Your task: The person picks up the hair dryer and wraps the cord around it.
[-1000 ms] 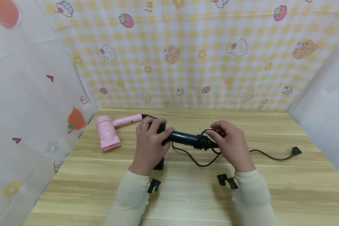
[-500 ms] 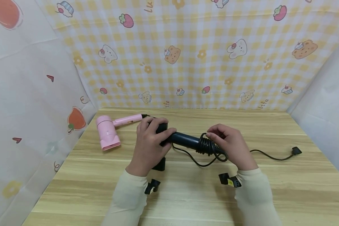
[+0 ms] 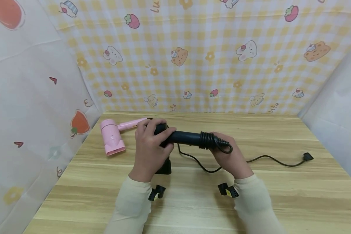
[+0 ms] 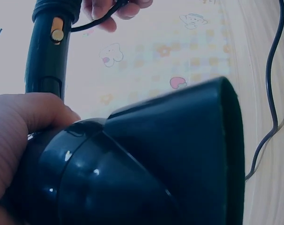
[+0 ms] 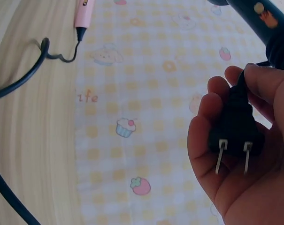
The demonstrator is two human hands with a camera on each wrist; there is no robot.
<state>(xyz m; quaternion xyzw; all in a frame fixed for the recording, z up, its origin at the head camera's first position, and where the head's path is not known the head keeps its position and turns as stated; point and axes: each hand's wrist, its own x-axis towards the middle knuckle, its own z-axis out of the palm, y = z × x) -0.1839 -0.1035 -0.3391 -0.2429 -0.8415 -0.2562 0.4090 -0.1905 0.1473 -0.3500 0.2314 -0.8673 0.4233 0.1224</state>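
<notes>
My left hand (image 3: pixel 148 149) grips a dark hair dryer (image 3: pixel 187 138) by its head, thumb at the base of the handle. Its flared nozzle (image 4: pixel 179 140) fills much of the left wrist view. Black cord is wound in several tight turns (image 3: pixel 207 140) round the handle's end, and a small loop hangs from the strain relief there. My right hand (image 3: pixel 232 159) is partly behind that end. In the right wrist view it holds the two-pin plug (image 5: pixel 235 122) between thumb and curled fingers, prongs pointing out from the palm. The head view hides this plug.
A pink hair dryer (image 3: pixel 111 136) lies at the left back of the wooden table (image 3: pixel 193 208). A thin black cord (image 3: pixel 201 166) curves across the table beneath my hands to another plug (image 3: pixel 308 156) at the right. A checked, printed cloth (image 3: pixel 207 74) hangs behind.
My right hand has moved left and partly behind the wound cord, where it pinched a cord loop before. The handle's cord end has risen. My left hand keeps its grip, shifted slightly left.
</notes>
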